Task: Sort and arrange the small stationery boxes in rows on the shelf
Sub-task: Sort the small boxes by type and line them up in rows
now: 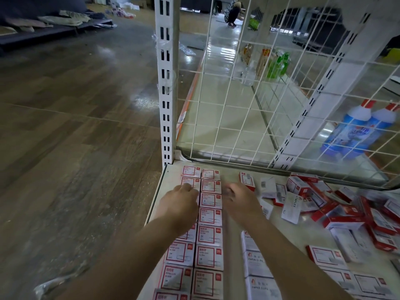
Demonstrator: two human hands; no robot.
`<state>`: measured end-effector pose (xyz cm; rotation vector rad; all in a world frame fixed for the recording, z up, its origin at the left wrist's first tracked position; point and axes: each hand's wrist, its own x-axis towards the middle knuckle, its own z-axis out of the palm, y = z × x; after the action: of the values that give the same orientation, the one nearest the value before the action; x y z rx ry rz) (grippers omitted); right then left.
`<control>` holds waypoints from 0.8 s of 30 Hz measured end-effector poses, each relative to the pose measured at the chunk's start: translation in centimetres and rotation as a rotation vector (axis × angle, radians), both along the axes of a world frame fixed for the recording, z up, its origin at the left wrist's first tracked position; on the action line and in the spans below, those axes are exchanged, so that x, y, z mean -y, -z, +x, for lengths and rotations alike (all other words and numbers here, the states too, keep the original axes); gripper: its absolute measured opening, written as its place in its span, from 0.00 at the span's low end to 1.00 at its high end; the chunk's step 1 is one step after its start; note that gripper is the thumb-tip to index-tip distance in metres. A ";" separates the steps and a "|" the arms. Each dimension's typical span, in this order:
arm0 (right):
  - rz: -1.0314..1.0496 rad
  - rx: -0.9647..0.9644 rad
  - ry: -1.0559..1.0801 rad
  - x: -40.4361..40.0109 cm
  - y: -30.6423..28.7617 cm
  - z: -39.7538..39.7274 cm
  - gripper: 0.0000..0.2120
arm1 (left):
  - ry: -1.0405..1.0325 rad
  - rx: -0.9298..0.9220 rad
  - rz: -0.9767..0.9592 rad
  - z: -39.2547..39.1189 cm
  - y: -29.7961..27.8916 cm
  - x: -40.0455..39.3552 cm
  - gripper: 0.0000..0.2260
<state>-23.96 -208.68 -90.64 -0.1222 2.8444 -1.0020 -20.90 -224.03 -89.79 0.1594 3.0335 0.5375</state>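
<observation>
Head view: the paper clip boxes (210,215) I have lined up lie flat on the shelf (233,176) in two columns running from the far left corner toward me. In the right column I count eight, the nearest cut off by the picture edge. The left column shows two at the far end and about four near me, with the middle ones hidden under my left forearm. A third line of three boxes (255,263) sits just right of my right forearm, printed PAPER CLIPS.

My left hand (180,202) rests on the left column near the far end, fingers curled downward onto a box; whether they pinch it I cannot tell. My right hand (241,199) hovers just right of the right column, fingers bent and blurred, so I cannot tell if they hold anything.

To the right lies the unsorted pile (346,211) of red-and-white boxes, tumbled over one another at all angles, too jumbled to count. One white box (291,205) reads STAPLES.

Behind the shelf stands a white wire grid panel (249,94) fixed to a slotted upright post (166,83). Through the grid I see two blue bottles (357,131) on the right and green bottles (278,63) farther off. A person (232,11) crouches on the floor far away.
</observation>
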 end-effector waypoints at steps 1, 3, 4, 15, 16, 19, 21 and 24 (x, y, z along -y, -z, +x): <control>0.021 0.005 0.001 -0.2 -0.1 0.3 0.14 | -0.001 0.003 -0.003 0.5 0.0 -0.1 0.15; 0.075 0.032 0.005 -0.8 -0.2 1.0 0.16 | -0.002 0.003 -0.008 1.4 0.0 -0.3 0.15; 0.093 0.041 0.003 -1.1 -0.2 1.4 0.17 | -0.001 0.000 -0.010 1.8 0.0 -0.3 0.14; 0.107 0.029 -0.042 -1.0 -0.2 1.8 0.19 | -0.029 0.007 0.001 1.7 -0.2 0.3 0.18; 0.099 0.030 -0.036 -0.8 -0.2 1.5 0.17 | -0.033 0.003 0.000 1.2 -0.2 0.4 0.19; 0.048 0.029 -0.027 -0.3 0.3 0.2 0.11 | -0.051 0.002 0.012 -0.4 -0.1 0.8 0.19; 0.029 0.024 -0.023 0.2 0.7 -0.6 0.13 | -0.077 0.024 0.042 -1.5 0.0 0.9 0.20; 0.000 -0.015 -0.032 0.6 1.1 -1.8 0.08 | -0.101 0.074 0.055 -3.2 0.4 0.9 0.25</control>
<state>-25.78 -209.30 -91.70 -0.1745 2.8463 -0.9989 -24.11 -224.93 -90.20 -0.0111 2.9683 0.6204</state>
